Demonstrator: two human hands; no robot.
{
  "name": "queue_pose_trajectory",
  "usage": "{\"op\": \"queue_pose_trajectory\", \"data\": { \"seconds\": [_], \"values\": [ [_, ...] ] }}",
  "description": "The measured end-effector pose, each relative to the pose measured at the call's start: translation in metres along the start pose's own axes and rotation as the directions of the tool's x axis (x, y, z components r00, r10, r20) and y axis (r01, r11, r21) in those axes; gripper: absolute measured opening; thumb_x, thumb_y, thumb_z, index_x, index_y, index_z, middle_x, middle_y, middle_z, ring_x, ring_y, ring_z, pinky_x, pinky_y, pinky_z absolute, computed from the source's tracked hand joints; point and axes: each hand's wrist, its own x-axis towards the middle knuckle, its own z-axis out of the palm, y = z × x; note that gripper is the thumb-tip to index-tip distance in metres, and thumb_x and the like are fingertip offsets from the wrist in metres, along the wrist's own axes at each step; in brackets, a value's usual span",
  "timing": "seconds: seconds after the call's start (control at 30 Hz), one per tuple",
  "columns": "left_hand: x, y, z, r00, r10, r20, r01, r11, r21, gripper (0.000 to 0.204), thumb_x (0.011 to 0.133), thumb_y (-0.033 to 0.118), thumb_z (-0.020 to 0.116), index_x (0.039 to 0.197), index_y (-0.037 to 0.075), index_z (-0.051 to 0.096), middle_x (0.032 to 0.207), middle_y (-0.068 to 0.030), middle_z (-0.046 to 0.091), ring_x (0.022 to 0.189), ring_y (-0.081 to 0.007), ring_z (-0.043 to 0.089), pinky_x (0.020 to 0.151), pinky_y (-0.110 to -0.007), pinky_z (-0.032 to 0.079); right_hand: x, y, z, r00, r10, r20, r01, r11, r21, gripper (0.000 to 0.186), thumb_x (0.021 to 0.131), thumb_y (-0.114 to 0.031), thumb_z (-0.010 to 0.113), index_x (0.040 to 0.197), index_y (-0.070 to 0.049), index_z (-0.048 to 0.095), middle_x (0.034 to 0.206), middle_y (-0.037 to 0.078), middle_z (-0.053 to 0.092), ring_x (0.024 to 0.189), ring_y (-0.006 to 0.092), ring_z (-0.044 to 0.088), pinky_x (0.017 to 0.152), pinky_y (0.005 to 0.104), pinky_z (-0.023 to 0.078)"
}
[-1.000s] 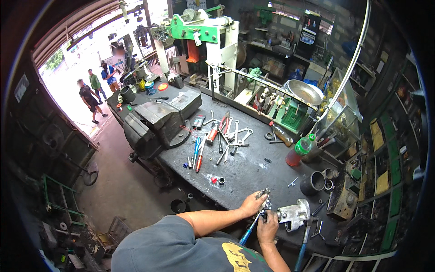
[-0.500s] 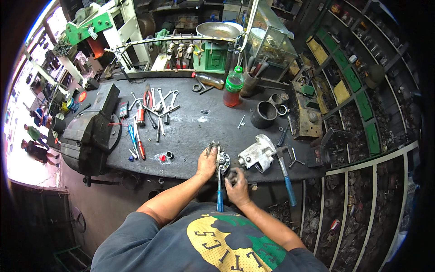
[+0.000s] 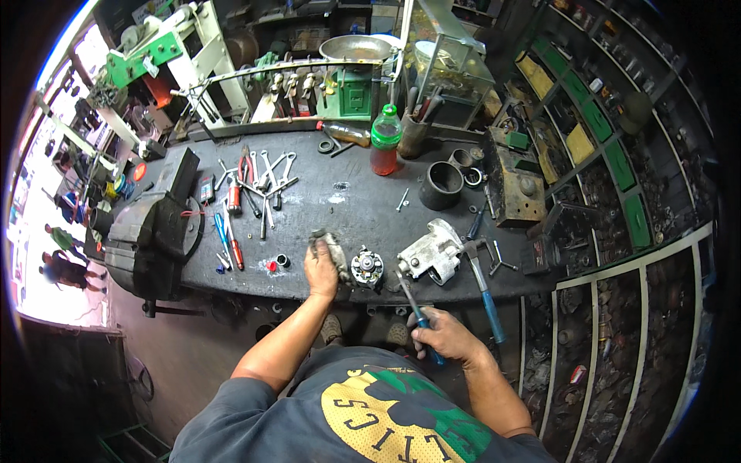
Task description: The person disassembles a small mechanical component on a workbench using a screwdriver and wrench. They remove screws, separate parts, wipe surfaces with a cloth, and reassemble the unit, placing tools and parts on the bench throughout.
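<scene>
My left hand is closed on a grey metal housing part above the near edge of the bench. Just right of it, a round metal assembly with a central shaft stands on the bench, apart from my fingers. My right hand grips a blue-handled screwdriver, its blade angled up and left toward the bench. Beyond that blade lies a pale cast metal housing. To its right a hammer with a blue handle hangs partly over the edge.
A large bench vise stands at the left. Wrenches, pliers and screwdrivers lie beside it. A green-topped bottle of red liquid and a dark metal cylinder are farther back. Shelves of parts line the right.
The housing part has come away from the round assembly and moved left in my left hand. My right hand now holds the screwdriver, lower and farther right.
</scene>
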Motion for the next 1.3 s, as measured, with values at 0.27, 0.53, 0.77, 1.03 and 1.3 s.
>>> {"op": "queue_pose_trajectory", "data": {
  "seconds": [0.27, 0.53, 0.77, 1.03, 1.3],
  "values": [
    [-0.014, 0.071, -0.019, 0.514, 0.205, 0.833, -0.785, 0.503, 0.361, 0.079, 0.086, 0.042, 0.089, 0.154, 0.014, 0.059, 0.148, -0.0184, 0.06, 0.138, -0.0419, 0.058, 0.117, -0.053, 0.049, 0.034, 0.086, -0.002, 0.989, -0.037, -0.145, 0.043, 0.998, 0.037, 0.016, 0.102, -0.009, 0.067, 0.116, -0.001, 0.064, 0.079, 0.003, 0.062, 0.059, 0.0144, 0.063, 0.054, 0.0325, 0.055],
    [0.009, 0.11, 0.008, 0.435, -0.103, 0.895, -0.829, 0.343, 0.442, 0.072, 0.078, 0.031, 0.094, 0.141, 0.008, 0.069, 0.126, -0.0203, 0.07, 0.118, -0.0428, 0.071, 0.103, -0.05, 0.059, 0.102, 0.064, 0.021, 0.97, -0.151, -0.19, 0.119, 0.978, -0.173, 0.031, 0.101, -0.02, 0.078, 0.117, 0.003, 0.064, 0.082, 0.006, 0.067, 0.058, 0.0152, 0.066, 0.051, 0.0342, 0.055],
    [0.018, 0.124, 0.03, 0.315, -0.177, 0.932, -0.921, 0.179, 0.346, 0.057, 0.076, 0.045, 0.093, 0.113, 0.004, 0.08, 0.107, -0.0179, 0.076, 0.105, -0.0401, 0.076, 0.093, -0.05, 0.063, 0.136, 0.047, 0.04, 0.91, -0.258, -0.326, 0.251, 0.966, -0.063, 0.047, 0.093, -0.022, 0.087, 0.122, 0.006, 0.064, 0.084, 0.013, 0.075, 0.055, 0.0188, 0.069, 0.05, 0.0355, 0.057],
    [0.011, 0.117, 0.017, 0.33, -0.003, 0.944, -0.915, 0.246, 0.321, 0.048, 0.076, 0.033, 0.091, 0.111, 0.004, 0.075, 0.107, -0.016, 0.073, 0.11, -0.0384, 0.074, 0.099, -0.049, 0.06, 0.127, 0.086, 0.034, 0.849, -0.31, -0.428, 0.235, 0.947, -0.219, 0.036, 0.097, -0.02, 0.08, 0.117, 0.005, 0.062, 0.08, 0.011, 0.07, 0.055, 0.0194, 0.067, 0.052, 0.0385, 0.056],
    [0.02, 0.115, 0.009, 0.417, -0.242, 0.876, -0.853, 0.228, 0.469, 0.081, 0.074, 0.049, 0.098, 0.134, 0.005, 0.067, 0.127, -0.0227, 0.068, 0.117, -0.0436, 0.072, 0.101, -0.051, 0.06, 0.122, 0.094, 0.035, 0.914, -0.218, -0.341, 0.144, 0.963, -0.229, 0.035, 0.099, -0.025, 0.079, 0.112, 0.002, 0.061, 0.073, 0.011, 0.067, 0.055, 0.0226, 0.067, 0.053, 0.042, 0.056]
  ]
}}
